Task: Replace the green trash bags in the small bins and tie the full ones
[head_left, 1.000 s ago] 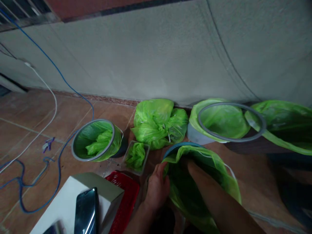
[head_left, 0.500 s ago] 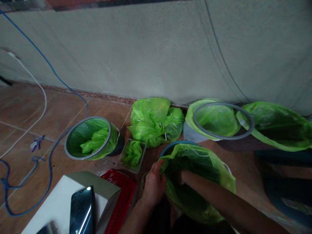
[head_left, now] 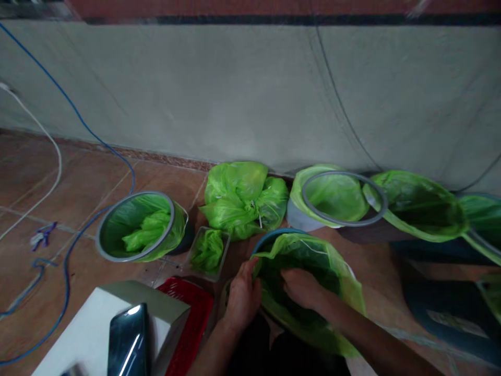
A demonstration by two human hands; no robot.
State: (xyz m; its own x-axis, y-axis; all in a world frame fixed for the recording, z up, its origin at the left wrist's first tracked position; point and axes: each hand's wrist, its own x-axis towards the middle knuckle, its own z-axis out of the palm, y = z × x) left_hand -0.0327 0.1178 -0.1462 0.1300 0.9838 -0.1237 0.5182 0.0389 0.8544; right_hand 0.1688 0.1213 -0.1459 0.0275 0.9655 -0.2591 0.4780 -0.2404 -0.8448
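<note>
Behind the bucket [head_left: 270, 237], a grey wall [head_left: 235, 94] meets the floor [head_left: 90, 175] of brown tiles. A green bag [head_left: 347, 292] lines the bucket, around the right hand [head_left: 300, 287]; what this hand holds, I cannot tell. The left hand [head_left: 243, 296] grips the bag's edge at the bucket's left side.

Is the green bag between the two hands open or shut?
Open: the mouth of the green bag gapes wide, with the left hand at its rim and the right hand inside.

The left hand [head_left: 242, 297] and right hand [head_left: 301, 287] are bare, like both forearms [head_left: 358, 328]; black clothing [head_left: 250, 347] shows between them, details indistinct.
</note>
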